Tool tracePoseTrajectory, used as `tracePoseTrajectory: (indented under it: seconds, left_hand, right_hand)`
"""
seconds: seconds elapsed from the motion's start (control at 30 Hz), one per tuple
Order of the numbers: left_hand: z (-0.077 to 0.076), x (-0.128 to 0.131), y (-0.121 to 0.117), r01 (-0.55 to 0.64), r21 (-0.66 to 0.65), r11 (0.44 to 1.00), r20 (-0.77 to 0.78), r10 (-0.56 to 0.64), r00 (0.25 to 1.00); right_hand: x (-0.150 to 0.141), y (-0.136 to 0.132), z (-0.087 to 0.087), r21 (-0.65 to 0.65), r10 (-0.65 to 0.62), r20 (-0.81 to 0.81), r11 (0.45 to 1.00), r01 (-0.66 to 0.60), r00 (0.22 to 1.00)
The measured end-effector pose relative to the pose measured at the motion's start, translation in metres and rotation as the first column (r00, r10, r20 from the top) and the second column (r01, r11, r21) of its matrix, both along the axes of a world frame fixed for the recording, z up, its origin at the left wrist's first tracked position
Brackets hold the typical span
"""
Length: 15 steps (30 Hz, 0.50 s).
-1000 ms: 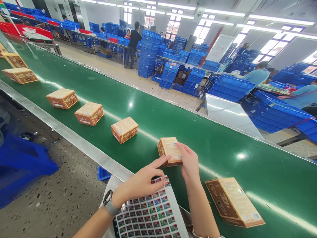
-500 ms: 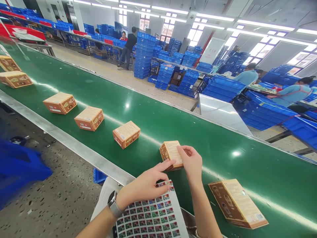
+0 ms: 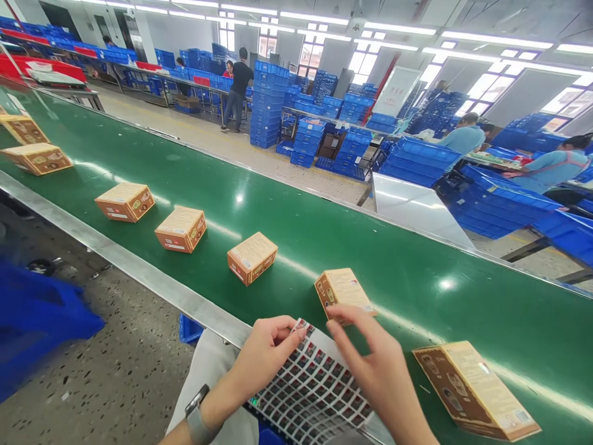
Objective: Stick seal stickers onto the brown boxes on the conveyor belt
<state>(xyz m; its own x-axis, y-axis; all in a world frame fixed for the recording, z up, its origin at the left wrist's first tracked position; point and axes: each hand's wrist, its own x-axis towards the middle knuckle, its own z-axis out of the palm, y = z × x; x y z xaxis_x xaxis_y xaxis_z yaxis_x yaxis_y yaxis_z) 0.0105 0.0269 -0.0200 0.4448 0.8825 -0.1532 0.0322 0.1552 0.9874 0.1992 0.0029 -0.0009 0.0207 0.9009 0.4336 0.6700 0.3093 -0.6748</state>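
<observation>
A smartwatch with a grey band [image 3: 198,414] circles the left wrist, and just above it the left hand [image 3: 269,352] pinches, between thumb and fingers, the upper corner of a flexible white sheet printed with rows of small, dark, multicoloured rectangles [image 3: 319,383], which bows down over the person's lap. The right hand [image 3: 375,355] hangs over the sheet's right side, its thumb and forefinger parted and grasping nothing; their tips overlap the near edge of a brown-and-cream cardboard box [image 3: 345,285], and whether they touch it cannot be told. That box lies on a long, smooth green belt [image 3: 296,216] edged by a silver metal rail [image 3: 139,266], with a small shiny patch on its cream top. A similar box with slanting sides [image 3: 482,386] lies nearer, to the right, also bearing a shiny patch. Leftward, more such boxes recede in a spaced line, the first of them [image 3: 252,256] well apart from the one by the right hand. Beyond the belt stand a silver metal worktop [image 3: 417,207] and tall stacks of blue plastic crates [image 3: 269,108]; two people in light-blue tops [image 3: 466,136] sit to the right, and a person in a dark shirt [image 3: 241,80] stands farther off.
</observation>
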Motion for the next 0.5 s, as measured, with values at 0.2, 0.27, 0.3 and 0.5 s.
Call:
tracePoseTrajectory:
  seconds: [0.2, 0.27, 0.3, 0.5]
  left_hand:
    - [0.004, -0.006, -0.011, 0.005, -0.066, 0.998, 0.118, 0.003, 0.993]
    - [0.005, -0.007, -0.013, 0.027, -0.062, 0.998, 0.118, -0.020, 0.993]
    - [0.006, -0.008, -0.014, 0.034, -0.060, 0.998, 0.112, -0.027, 0.993]
    - [0.002, -0.009, -0.016, 0.017, -0.054, 0.998, 0.078, -0.013, 0.997]
  right_hand:
    - [-0.010, -0.007, -0.018, 0.203, 0.110, 0.337, 0.961, -0.186, 0.935]
    - [-0.010, -0.005, -0.019, 0.231, 0.122, 0.392, 0.946, -0.226, 0.912]
    - [-0.010, -0.005, -0.018, 0.242, 0.127, 0.414, 0.939, -0.243, 0.901]
    - [-0.013, -0.008, -0.014, 0.309, 0.085, 0.535, 0.906, -0.288, 0.841]
